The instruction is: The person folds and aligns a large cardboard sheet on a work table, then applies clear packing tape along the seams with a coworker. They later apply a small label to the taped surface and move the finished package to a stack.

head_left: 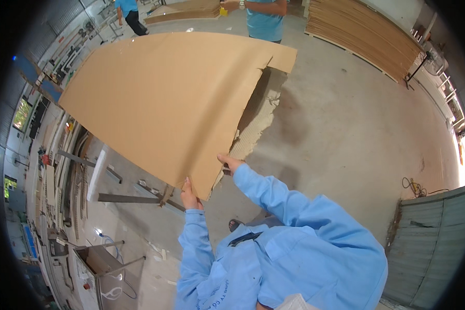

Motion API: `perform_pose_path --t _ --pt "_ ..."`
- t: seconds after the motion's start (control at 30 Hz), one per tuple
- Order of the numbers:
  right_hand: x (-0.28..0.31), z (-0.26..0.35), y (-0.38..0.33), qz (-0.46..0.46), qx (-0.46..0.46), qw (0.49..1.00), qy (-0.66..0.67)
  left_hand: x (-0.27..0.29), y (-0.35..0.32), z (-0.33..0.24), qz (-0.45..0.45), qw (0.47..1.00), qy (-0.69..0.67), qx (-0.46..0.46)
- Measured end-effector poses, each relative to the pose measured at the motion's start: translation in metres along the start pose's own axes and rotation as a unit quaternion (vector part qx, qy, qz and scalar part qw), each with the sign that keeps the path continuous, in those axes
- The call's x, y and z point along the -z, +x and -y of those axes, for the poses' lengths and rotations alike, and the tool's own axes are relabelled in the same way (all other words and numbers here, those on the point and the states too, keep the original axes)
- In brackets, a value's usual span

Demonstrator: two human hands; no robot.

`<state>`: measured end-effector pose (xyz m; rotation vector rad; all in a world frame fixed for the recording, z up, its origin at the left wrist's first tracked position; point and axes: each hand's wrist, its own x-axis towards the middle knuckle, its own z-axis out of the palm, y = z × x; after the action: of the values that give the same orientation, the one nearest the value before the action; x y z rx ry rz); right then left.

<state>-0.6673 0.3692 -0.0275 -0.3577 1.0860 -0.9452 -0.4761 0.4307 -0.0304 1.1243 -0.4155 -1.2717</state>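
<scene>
A large brown cardboard sheet stretches out in front of me, its right edge torn and ragged. Along that tear a strip of corrugated inner layer shows, hanging below the top face. My left hand grips the near edge close to the corner, thumb on top and the other fingers hidden beneath. On the torn right side, my right hand pinches the sheet, with its thumb on the upper face and its fingers curled under.
One person in a blue shirt stands beyond the sheet's far edge; another person is further left. Stacked brown boards lie at the back right. Metal stand legs and a box-like cart are at left. A grey metal panel stands right.
</scene>
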Motion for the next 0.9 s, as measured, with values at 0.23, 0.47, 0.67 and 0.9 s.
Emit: perform_pose_path --t 0.23,0.47,0.67,0.9 --pt "0.004 -0.016 -0.006 -0.085 0.061 0.994 0.027 0.006 -0.006 -0.007 0.062 0.995 -0.043 0.060" --pt "0.012 -0.021 0.009 -0.085 0.042 0.995 0.034 0.013 0.017 -0.015 0.057 0.986 -0.157 0.025" --pt "0.015 -0.026 0.013 -0.069 0.059 0.995 0.043 0.016 0.021 -0.002 -0.017 0.993 -0.117 -0.020" --pt "0.010 -0.020 0.004 -0.046 0.054 0.997 0.015 0.008 0.014 -0.008 -0.075 0.995 -0.071 0.006"
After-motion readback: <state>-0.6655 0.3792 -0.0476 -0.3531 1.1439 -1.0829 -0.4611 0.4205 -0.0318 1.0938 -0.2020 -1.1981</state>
